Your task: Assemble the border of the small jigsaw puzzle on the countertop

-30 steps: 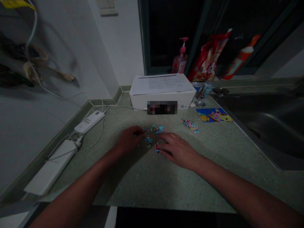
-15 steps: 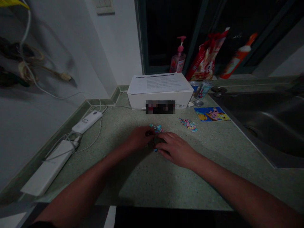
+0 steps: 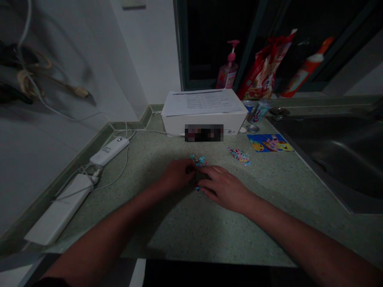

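Observation:
Both my hands rest on a green speckled counter (image 3: 209, 231) over a small heap of coloured puzzle pieces (image 3: 199, 160). My left hand (image 3: 177, 175) is curled, its fingertips pinched together at the heap. My right hand (image 3: 223, 187) lies palm down beside it, fingers bent onto pieces, one blue and red bit showing under them. The two hands nearly touch. What each hand holds is hidden in the dim light. A second small heap of pieces (image 3: 239, 155) lies to the right, next to a colourful picture card (image 3: 269, 142).
A white box with papers on top (image 3: 205, 111) stands behind the pieces. White power adapters and cables (image 3: 109, 150) lie at the left wall. A steel sink (image 3: 338, 147) is at the right. A pink pump bottle (image 3: 227, 73), a red bag (image 3: 263, 71), an orange bottle and a can stand at the back.
My left hand has moved right over the heap, closing up against my right hand. Fewer pieces show than a second ago. The view has shifted slightly.

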The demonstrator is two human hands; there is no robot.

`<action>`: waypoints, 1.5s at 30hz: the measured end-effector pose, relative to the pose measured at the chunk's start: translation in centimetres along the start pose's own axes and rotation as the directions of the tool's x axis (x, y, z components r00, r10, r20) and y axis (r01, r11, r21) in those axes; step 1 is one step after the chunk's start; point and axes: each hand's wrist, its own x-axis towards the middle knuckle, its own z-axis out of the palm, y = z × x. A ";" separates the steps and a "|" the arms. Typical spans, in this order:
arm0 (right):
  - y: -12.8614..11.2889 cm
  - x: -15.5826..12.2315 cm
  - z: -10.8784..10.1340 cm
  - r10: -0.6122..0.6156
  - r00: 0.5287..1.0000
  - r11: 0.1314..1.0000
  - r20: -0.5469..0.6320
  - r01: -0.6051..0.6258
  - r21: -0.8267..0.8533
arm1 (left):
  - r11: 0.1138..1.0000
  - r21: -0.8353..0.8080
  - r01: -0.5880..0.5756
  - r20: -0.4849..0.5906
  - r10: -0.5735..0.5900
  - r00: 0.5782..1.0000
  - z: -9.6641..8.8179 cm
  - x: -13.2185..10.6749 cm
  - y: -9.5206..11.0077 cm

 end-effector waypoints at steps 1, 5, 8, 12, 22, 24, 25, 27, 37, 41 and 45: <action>0.0 0.0 0.0 0.002 1.000 1.000 0.002 -0.002 -0.003 | 0.999 0.032 -0.020 -0.010 0.021 1.000 0.1 0.0 -0.1; 0.0 0.0 0.0 -0.001 1.000 1.000 0.001 0.001 -0.001 | 0.990 0.134 -0.051 -0.027 0.055 0.998 0.3 -0.1 -0.1; 0.0 0.0 0.0 0.000 1.000 1.000 0.003 0.000 0.002 | 0.982 0.177 -0.066 -0.023 0.071 0.997 0.3 -0.2 -0.1; -0.1 0.0 -0.1 0.013 1.000 1.000 0.015 -0.013 -0.002 | 0.970 0.227 -0.086 -0.015 0.092 0.996 0.3 -0.4 0.2; 0.1 0.1 0.1 0.019 1.000 1.000 -0.006 -0.019 0.007 | 0.963 0.257 -0.084 -0.081 0.108 0.991 -0.5 -0.7 0.0; 0.1 0.1 0.2 0.022 1.000 1.000 -0.001 -0.022 0.006 | 0.968 0.244 -0.061 -0.117 0.091 0.989 -1.1 -0.7 -0.1; 0.1 0.1 0.2 0.021 1.000 1.000 0.002 -0.021 0.008 | 0.969 0.240 -0.056 -0.129 0.089 0.988 -1.4 -0.8 -0.2; 0.2 0.1 0.1 0.024 1.000 1.000 -0.003 -0.024 0.010 | 0.969 0.235 -0.072 -0.122 0.102 0.987 -1.9 -1.0 -0.4; 2.1 -0.1 0.5 0.183 0.980 0.980 -0.079 -0.188 -0.063 | 0.919 0.241 -0.313 -0.026 0.329 0.944 -1.3 -3.3 -0.9; 2.6 0.0 1.1 0.165 0.984 0.983 -0.073 -0.170 -0.067 | 0.893 0.235 -0.384 0.025 0.390 0.920 -1.4 -3.6 -1.1; 3.1 0.2 1.2 0.165 0.982 0.982 -0.088 -0.171 -0.074 | 0.882 0.252 -0.399 0.060 0.397 0.916 -1.8 -3.5 -1.4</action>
